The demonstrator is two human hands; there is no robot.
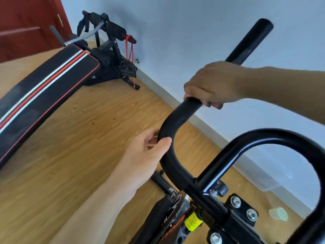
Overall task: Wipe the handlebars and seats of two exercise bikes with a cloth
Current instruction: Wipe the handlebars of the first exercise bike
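Nearest me, a bolted clamp [235,208] carries the bike's padded handlebar [173,118], which curves up toward the wall [193,23]. The left hand [147,152] wraps its bend, thumb over and fingers behind. Higher up, the right hand [211,85] clenches it. Beyond lies a striped sit-up bench [45,88].

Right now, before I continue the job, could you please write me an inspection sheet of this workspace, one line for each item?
Surface: wooden floor, light brown planks.
Job's things: black handlebar of one exercise bike, curved and clamped with bolts; no cloth plainly seen; no seat in view.
Clutter: pale green object on the floor near the wall, too blurred to name.
Hands: left hand holds the handlebar at its bend, thumb in front; right hand grips the bar higher up.
Cables: red cord hangs from the bench frame; coiled spring nearby.
Surroundings: striped sit-up bench, pale wall, red-brown door.
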